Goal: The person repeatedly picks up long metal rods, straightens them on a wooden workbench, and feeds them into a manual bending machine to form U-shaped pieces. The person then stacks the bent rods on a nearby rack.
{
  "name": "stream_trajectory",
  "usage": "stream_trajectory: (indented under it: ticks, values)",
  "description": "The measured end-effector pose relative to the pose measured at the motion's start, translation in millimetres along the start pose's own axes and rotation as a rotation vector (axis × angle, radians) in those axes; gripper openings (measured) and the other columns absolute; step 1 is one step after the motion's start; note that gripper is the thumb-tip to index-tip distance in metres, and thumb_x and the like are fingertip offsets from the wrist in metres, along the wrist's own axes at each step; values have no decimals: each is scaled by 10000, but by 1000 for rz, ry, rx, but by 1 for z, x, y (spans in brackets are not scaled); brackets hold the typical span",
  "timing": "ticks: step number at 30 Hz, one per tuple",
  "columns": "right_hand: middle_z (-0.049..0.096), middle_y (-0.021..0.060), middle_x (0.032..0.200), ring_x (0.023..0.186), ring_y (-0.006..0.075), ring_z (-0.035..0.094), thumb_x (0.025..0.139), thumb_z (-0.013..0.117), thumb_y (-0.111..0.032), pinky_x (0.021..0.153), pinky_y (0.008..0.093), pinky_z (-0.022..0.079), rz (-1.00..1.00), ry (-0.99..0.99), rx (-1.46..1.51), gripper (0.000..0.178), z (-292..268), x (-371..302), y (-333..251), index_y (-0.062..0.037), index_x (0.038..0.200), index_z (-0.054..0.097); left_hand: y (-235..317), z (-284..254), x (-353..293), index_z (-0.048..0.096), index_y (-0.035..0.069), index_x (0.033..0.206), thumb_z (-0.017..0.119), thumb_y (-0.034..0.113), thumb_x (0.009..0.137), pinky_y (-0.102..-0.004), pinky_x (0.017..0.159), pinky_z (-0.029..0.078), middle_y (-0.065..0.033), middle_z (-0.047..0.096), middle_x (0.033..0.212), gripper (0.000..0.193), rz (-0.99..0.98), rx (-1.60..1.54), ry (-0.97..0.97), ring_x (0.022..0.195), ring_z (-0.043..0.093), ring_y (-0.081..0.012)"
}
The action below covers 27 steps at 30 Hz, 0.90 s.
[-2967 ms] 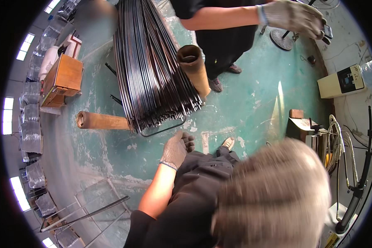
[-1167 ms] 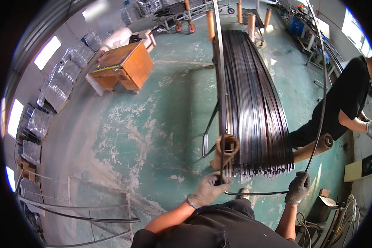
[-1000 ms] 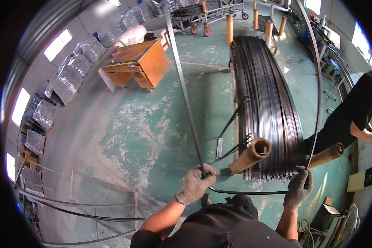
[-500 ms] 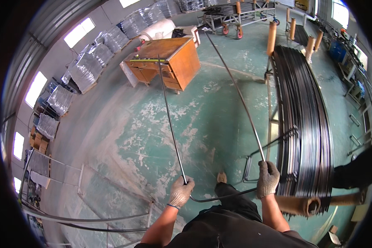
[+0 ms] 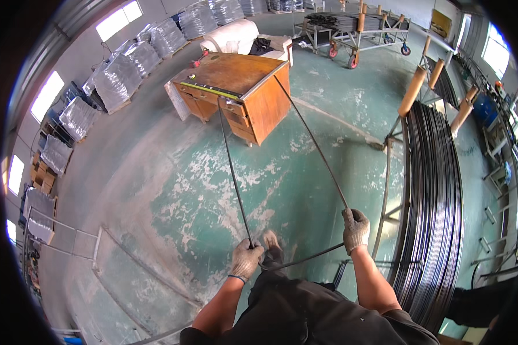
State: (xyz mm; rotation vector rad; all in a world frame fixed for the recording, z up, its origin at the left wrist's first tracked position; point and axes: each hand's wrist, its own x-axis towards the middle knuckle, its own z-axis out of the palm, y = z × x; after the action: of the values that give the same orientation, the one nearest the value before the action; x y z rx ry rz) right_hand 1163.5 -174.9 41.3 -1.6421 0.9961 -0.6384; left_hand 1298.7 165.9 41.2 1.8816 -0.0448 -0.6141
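Note:
A long dark metal rod bent into a U (image 5: 235,172) stretches out ahead of me, its two legs pointing away over the floor. My left hand (image 5: 246,261), in a knitted work glove, is closed round the left leg near the bend. The gloved right hand (image 5: 356,230) grips the other leg at about the same distance. Between my hands the rod's cross part runs close in front of my body. In the picture the far ends overlap the front and side of a brown wooden desk (image 5: 265,109); whether they touch it I cannot tell.
A yellow measuring strip (image 5: 210,90) lies along the desk's front edge. To my right, a big bundle of dark metal strips (image 5: 431,213) rests on a rack with upright cardboard-coloured posts (image 5: 413,92). Wrapped pallets (image 5: 116,83) line the left wall. Behind the desk stands a wheeled cart (image 5: 357,40).
I have stepped forward, and the desk is closer to the rod's far ends. The bundle has shifted right in view. Both hands keep their hold on the rod.

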Motion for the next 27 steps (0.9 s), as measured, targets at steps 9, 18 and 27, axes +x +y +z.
stream_trajectory:
  ticks: [9, 18, 27]
  values:
    - [799, 120, 935, 889, 177, 698, 1086, 739, -281, 875, 351, 565, -44, -17, -51, 352, 182, 250, -77, 62, 1136, 795, 82, -10, 299, 709, 23, 1039, 757, 160, 934, -350, 666, 558, -63, 700, 827, 179, -36, -143, 55, 720, 708, -182]
    - [787, 175, 898, 844, 221, 707, 1095, 725, -332, 855, 389, 566, -107, -133, -129, 388, 338, 520, -126, 46, 1140, 802, 183, -9, 555, 725, 24, 1036, 761, 165, 936, -378, 650, 556, -59, 694, 812, 176, -114, -99, 89, 678, 683, -188]
    - [818, 228, 995, 924, 352, 781, 1066, 729, -385, 904, 432, 589, -61, -328, -253, 407, 521, 789, -169, 7, 1122, 824, 295, 25, 766, 743, -48, 1143, 762, 84, 901, -407, 619, 587, -136, 753, 876, 276, -322, -122, 335, 699, 728, -246]
